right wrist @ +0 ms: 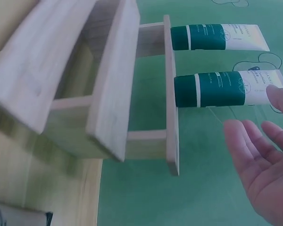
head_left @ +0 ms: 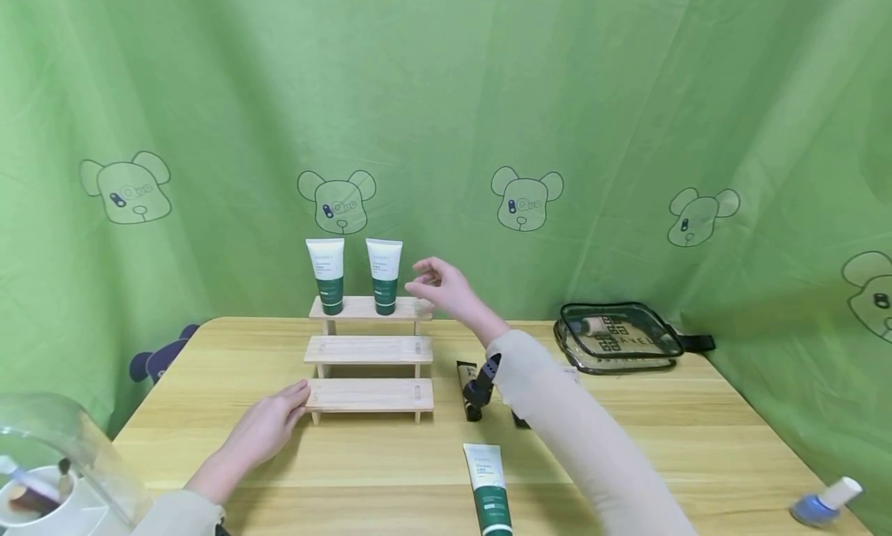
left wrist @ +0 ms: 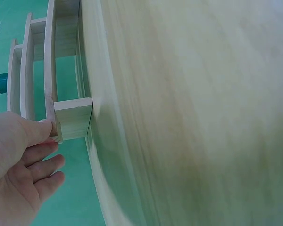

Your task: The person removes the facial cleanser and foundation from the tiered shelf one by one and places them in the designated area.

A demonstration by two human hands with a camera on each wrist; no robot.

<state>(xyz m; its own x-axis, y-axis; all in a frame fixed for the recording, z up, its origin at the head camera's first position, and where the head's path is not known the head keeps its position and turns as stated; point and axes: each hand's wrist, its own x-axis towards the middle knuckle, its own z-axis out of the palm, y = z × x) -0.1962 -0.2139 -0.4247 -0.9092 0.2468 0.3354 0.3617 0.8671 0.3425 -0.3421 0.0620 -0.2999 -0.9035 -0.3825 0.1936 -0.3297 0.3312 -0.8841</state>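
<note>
Green curtain (head_left: 446, 94), printed with outlined bear heads, hangs behind the pale wood-grain surface (head_left: 669, 458). Two tubes stand cap-down on the top tier of your three-tier wooden rack (head_left: 368, 350): left tube (head_left: 327, 276) and right tube (head_left: 384, 276), a gap between them, both near upright. Your right grip (head_left: 442, 288) is just beside the right tube, fingers bent and apart, nothing held; contact cannot be settled from these views. Your left grip (head_left: 272, 420) pinches the left end of the lowest tier.

Judgement: the step in hand looks like standing tubes on the top tier. Each rests on its cap alone, so a side knock could tip it. Draw your right fingers away sideways, clear of the wide end; nudge low, near the cap, if spacing needs correcting. Light steady pressure on the left should keep the rack from sliding.

Labels: both tubes white above, green below, with fine print; brand not reliably legible. Third tube (head_left: 488, 489), same colouring, lies on the surface nearer you. Dark slim item (head_left: 468, 396) right of the rack: pale marks, unreadable. Clear pouch (head_left: 627, 358), farther right: letters "AVEL" legible, plus blocky characters you cannot make out. Blue bottle (head_left: 817, 508), right edge: no writing seen.
</note>
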